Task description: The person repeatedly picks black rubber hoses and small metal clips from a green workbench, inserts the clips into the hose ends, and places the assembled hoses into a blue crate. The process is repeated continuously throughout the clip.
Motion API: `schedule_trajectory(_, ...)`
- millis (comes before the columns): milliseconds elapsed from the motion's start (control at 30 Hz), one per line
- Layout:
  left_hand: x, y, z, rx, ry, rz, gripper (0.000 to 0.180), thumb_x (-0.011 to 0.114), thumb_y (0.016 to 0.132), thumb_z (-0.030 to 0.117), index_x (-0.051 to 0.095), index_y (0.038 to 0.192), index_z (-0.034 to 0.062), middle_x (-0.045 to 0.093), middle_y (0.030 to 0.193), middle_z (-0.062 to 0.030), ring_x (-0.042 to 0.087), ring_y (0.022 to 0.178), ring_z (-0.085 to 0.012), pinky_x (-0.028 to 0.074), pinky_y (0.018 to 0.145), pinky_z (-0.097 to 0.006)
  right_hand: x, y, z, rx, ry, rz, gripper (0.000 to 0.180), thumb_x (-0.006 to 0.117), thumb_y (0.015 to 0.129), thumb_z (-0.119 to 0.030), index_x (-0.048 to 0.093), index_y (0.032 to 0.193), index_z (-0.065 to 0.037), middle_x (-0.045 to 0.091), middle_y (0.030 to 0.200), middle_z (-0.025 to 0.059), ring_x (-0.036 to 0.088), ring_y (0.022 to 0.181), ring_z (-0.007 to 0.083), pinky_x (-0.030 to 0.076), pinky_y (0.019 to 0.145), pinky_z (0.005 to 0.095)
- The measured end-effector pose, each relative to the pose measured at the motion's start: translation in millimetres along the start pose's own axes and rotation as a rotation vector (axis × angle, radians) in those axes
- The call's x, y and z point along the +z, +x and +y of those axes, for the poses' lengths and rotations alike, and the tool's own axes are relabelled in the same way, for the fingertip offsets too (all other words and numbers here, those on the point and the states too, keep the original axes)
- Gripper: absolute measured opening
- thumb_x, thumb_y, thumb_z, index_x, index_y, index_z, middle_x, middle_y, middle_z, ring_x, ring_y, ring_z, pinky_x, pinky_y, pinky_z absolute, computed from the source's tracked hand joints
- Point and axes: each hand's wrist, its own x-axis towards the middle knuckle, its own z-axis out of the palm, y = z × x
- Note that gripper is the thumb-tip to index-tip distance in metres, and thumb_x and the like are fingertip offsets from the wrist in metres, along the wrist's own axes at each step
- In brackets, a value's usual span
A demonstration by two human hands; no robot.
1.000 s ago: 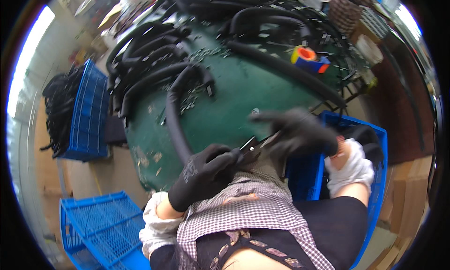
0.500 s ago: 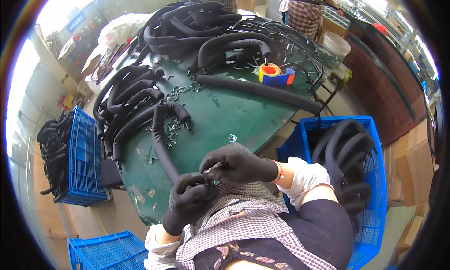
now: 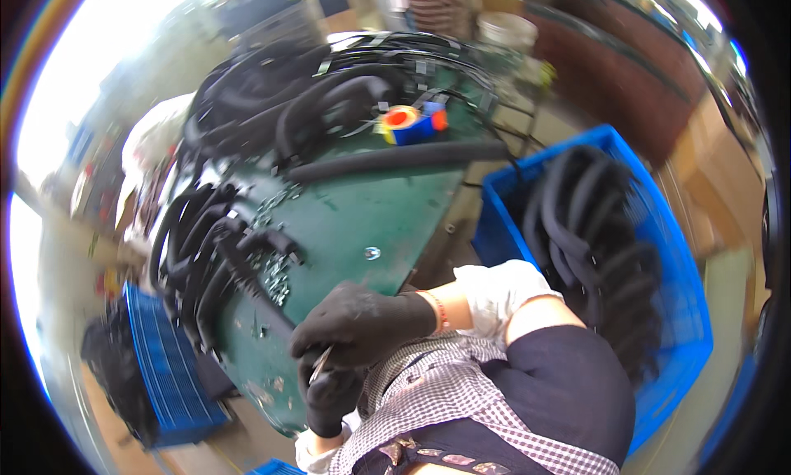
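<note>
The right hand (image 3: 350,322), fingers curled, has just come over the left hand (image 3: 334,399), a metallic sliver (image 3: 320,363) showing between them, though what either grasps I cannot tell, and the black tube (image 3: 265,300) runs toward eleven o'clock, suggesting joint work at its near end.

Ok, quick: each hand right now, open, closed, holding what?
Left hand: partly hidden; its grip cannot be told.
Right hand: curled, beside a small shiny piece; whether it holds that cannot be told.

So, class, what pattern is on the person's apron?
The apron has small dark-and-white checks; the head view shows it best.
</note>
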Motion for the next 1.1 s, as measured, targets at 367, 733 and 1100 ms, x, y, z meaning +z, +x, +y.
schedule_trajectory(367, -35.7, 102.4, 53.1, 0.445, 0.183, -0.397, 0.038, 0.066, 0.073, 0.023, 0.058, 0.101, -0.0009, 0.062, 0.082, -0.0174, 0.060, 0.074, -0.0398, 0.049, 0.074, -0.048, -44.1, -75.0, -86.7, 0.143, -0.551, -0.134, 0.022, 0.069, 0.075, -0.028, 0.058, 0.082, -0.011, 0.060, 0.069, 0.0038, 0.064, 0.063, 0.0261, 0.050, 0.053, 0.0380)
schedule_trajectory(733, 58.0, 175.4, 161.5, 1.106, 0.199, -0.276, 0.035, 0.073, 0.077, 0.020, 0.064, 0.109, 0.0311, 0.059, 0.117, -0.0047, 0.061, 0.102, -0.0271, 0.049, 0.084, -0.048, -75.8, -198.1, -135.4, 0.558, -0.922, 0.193, 0.023, 0.065, 0.082, -0.019, 0.058, 0.102, -0.011, 0.057, 0.060, 0.0061, 0.062, 0.053, 0.0256, 0.048, 0.048, 0.0381)
schedule_trajectory(1100, 119.7, 142.8, 115.9, 0.548, 0.018, -0.497, 0.032, 0.066, 0.080, 0.010, 0.064, 0.111, 0.0062, 0.064, 0.116, -0.0117, 0.057, 0.112, -0.0315, 0.036, 0.106, -0.052, -77.9, -492.3, -236.0, 1.500, -1.806, 0.312, 0.030, 0.068, 0.079, -0.018, 0.066, 0.107, -0.008, 0.066, 0.077, 0.0161, 0.065, 0.072, 0.0332, 0.052, 0.068, 0.0455)
